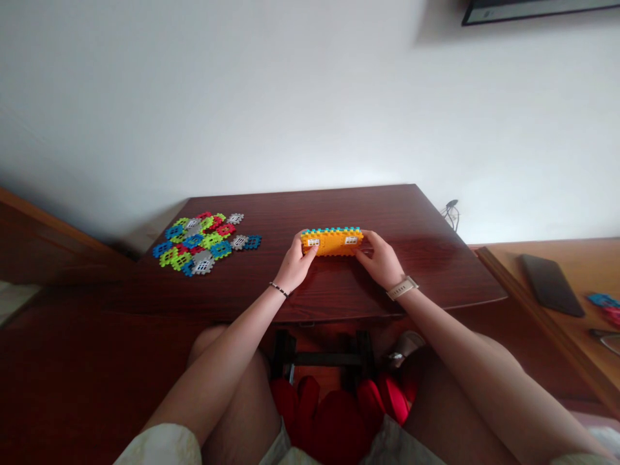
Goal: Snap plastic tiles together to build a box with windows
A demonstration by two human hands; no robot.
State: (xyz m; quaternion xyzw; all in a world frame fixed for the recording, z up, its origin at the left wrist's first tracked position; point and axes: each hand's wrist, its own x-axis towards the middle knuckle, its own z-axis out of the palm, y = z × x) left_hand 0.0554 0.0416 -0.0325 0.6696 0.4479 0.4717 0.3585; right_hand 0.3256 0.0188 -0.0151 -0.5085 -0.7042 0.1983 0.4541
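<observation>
Between my two hands is a yellow-orange panel of interlocking toy tiles (333, 244), with toothed edges, a white window piece near each end and a teal strip along its top. My left hand (296, 261) grips its left end, the thumb on the front face beside one window. My right hand (382, 258) is closed around the right end, its thumb at the lower corner. The fingers behind the panel are hidden. It is held tilted over the middle of the dark wooden table (310, 290).
A loose pile of interlocking tiles (196, 240) in green, blue, red and grey lies on the table's left side. Cables (452, 213) hang by the right edge. On a lighter wooden surface to the right rests a dark flat device (551, 284). A white wall rises behind.
</observation>
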